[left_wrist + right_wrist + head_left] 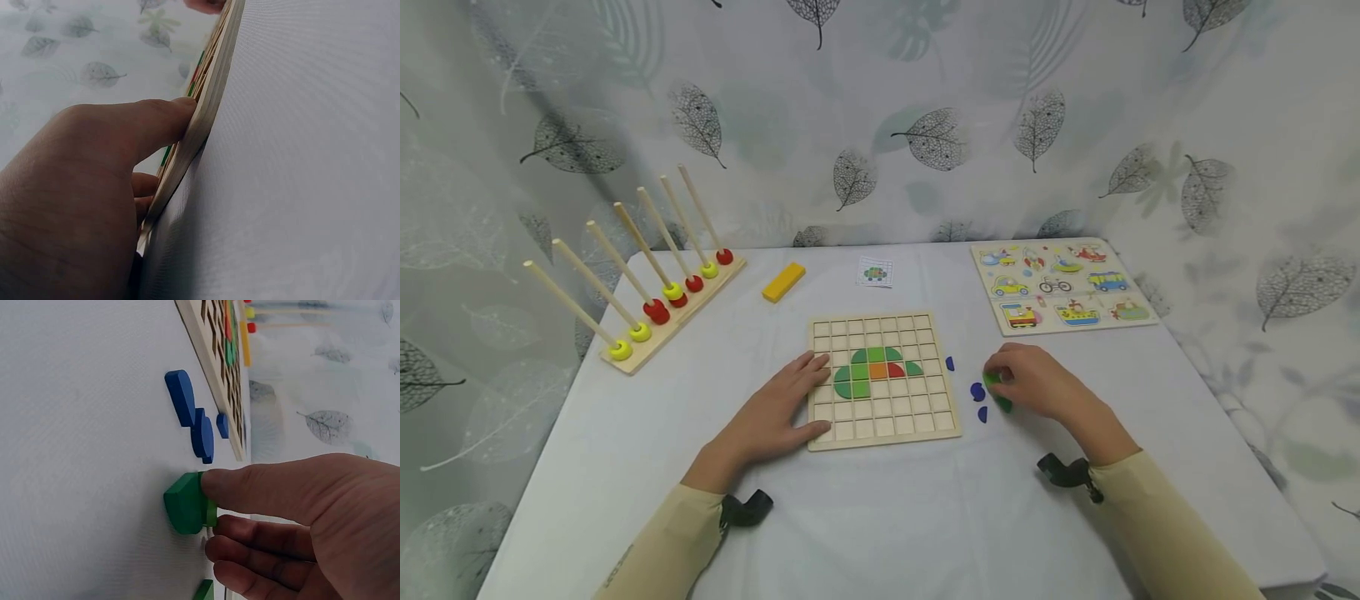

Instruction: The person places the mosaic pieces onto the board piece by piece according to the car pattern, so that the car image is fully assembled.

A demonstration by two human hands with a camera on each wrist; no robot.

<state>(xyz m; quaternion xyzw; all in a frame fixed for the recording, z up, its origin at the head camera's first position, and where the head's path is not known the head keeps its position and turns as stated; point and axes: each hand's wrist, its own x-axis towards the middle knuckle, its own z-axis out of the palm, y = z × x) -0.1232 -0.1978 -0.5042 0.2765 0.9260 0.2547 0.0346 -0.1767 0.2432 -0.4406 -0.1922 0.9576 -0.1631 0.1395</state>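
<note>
Green, orange and red tiles fill only a small patch of the grid board (883,379); most cells are bare. Left hand (775,408) lies flat, steadying its edge. Right hand (1037,385) pinches a green tile (186,503) on the table, beside blue tiles (190,412) yet to be placed.

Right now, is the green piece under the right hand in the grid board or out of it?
Out. The green piece lies on the table beside the grid board, with the right hand pinching it.

path grid board (884,433) to right hand (1037,385): bare cloth | blockers: three blue pieces (977,391) just beside board | far left: peg rack (655,333) | far right: vehicle puzzle (1060,285)
</note>
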